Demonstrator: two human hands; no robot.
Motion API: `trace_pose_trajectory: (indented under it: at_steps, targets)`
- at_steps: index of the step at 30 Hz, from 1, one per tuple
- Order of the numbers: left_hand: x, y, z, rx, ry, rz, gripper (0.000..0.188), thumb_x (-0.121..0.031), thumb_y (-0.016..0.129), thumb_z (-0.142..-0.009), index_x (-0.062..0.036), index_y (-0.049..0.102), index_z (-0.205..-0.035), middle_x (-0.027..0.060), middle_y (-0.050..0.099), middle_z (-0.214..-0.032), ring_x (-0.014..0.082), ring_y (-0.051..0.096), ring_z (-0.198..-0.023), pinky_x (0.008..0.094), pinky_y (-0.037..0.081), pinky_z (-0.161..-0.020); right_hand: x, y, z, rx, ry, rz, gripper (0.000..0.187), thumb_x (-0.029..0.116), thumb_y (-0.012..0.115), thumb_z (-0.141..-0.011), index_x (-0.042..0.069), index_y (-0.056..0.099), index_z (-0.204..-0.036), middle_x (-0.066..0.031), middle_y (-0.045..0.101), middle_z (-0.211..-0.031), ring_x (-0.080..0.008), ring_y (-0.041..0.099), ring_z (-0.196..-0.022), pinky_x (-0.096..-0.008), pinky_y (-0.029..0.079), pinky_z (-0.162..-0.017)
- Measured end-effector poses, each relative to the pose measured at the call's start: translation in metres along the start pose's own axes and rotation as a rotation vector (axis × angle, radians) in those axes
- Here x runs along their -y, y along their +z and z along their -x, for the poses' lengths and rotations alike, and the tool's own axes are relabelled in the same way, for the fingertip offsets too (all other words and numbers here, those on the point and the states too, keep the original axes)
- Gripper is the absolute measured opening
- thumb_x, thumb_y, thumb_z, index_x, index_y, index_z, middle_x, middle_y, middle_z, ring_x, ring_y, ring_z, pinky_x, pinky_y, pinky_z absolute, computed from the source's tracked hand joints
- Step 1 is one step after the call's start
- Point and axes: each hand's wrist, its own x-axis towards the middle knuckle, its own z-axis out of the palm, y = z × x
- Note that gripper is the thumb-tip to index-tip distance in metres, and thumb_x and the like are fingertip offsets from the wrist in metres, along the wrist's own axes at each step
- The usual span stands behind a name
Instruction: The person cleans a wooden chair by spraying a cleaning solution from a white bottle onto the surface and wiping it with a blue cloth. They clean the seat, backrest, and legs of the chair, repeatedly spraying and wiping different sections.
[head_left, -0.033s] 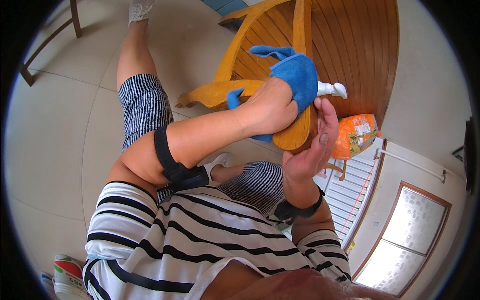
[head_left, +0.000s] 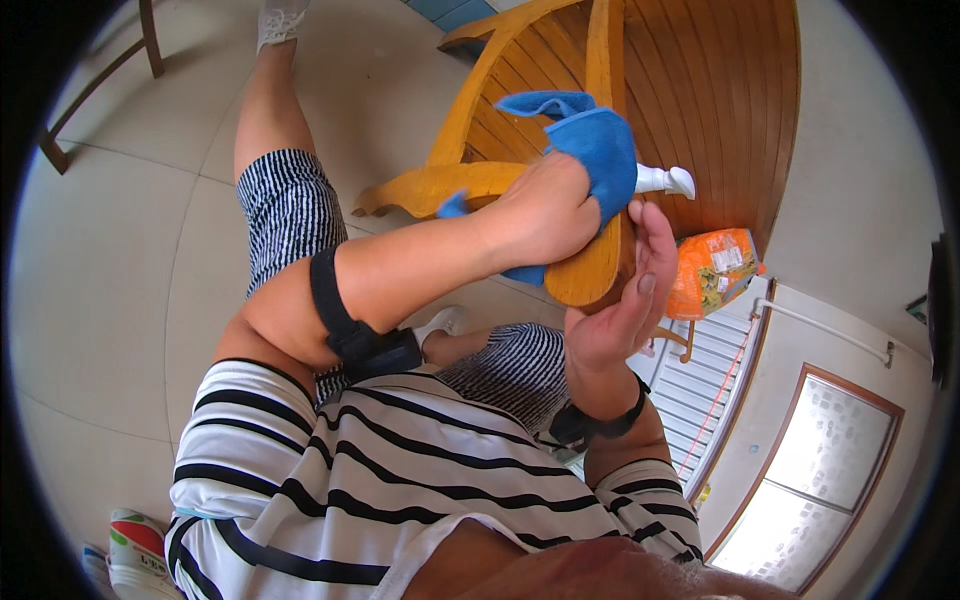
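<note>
My left hand (head_left: 545, 205) is closed on a blue cloth (head_left: 605, 150), pressing it against a yellow-brown wooden bar with a rounded end (head_left: 585, 275). One end of the cloth flops beyond the knuckles; other corners hang below the wrist. On the bar's right side is my right hand (head_left: 620, 305), its fingers stretched out and thumb apart, palm toward the wood. It appears to touch the bar's edge. The bar belongs to a wooden furniture piece with curved legs (head_left: 430, 187) and a slatted brown surface (head_left: 700, 100). How the parts join is partly hidden behind the cloth.
A white spray nozzle (head_left: 665, 180) sticks out just right of the cloth. Beyond my right hand is an orange plastic bag (head_left: 712, 272). Pale floor tiles (head_left: 110, 270) spread leftward, with a dark wooden chair leg (head_left: 55, 152) at upper left. A white container (head_left: 135, 550) stands lower left.
My left hand and the cloth have shifted slightly to the right along the wood. The loose cloth corner by the wrist has swung. My right hand has barely moved.
</note>
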Motion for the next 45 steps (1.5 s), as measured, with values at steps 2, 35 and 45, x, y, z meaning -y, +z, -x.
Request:
trace_pose_trajectory:
  at_steps: [2, 35, 45]
  targets:
    - [-0.009, -0.004, -0.021, 0.107, -0.147, -0.066, 0.026, -0.009, 0.047, -0.087, 0.0098, 0.059, -0.100, 0.0307, 0.063, -0.094, 0.0389, 0.062, -0.098, 0.0408, 0.048, -0.085, 0.001, -0.004, 0.000, 0.021, -0.018, -0.023, 0.049, 0.027, 0.035, -0.100, -0.007, 0.040, -0.134, -0.0206, 0.043, -0.137, -0.0277, 0.044, -0.127, -0.0385, 0.032, -0.109]
    - [0.177, -0.067, 0.010, -0.690, 0.029, 0.346, 0.020, 0.005, 0.044, -0.089, -0.0036, 0.056, -0.103, 0.0055, 0.062, -0.095, 0.0185, 0.061, -0.087, 0.0318, 0.050, -0.079, -0.025, -0.013, -0.011, 0.026, -0.313, 0.258, 0.028, 0.009, 0.041, -0.094, -0.006, 0.058, -0.110, -0.0198, 0.059, -0.115, -0.0265, 0.058, -0.106, -0.0353, 0.044, -0.096]
    - [0.153, 0.012, 0.070, -0.437, 0.215, -0.383, 0.023, -0.009, 0.057, -0.080, -0.0033, 0.063, -0.101, 0.0235, 0.065, -0.088, 0.0440, 0.062, -0.088, 0.0502, 0.049, -0.076, -0.029, -0.011, -0.007, -0.054, -0.240, 0.206, 0.027, 0.007, 0.043, -0.092, -0.007, 0.061, -0.105, -0.0192, 0.062, -0.112, -0.0249, 0.059, -0.104, -0.0332, 0.045, -0.094]
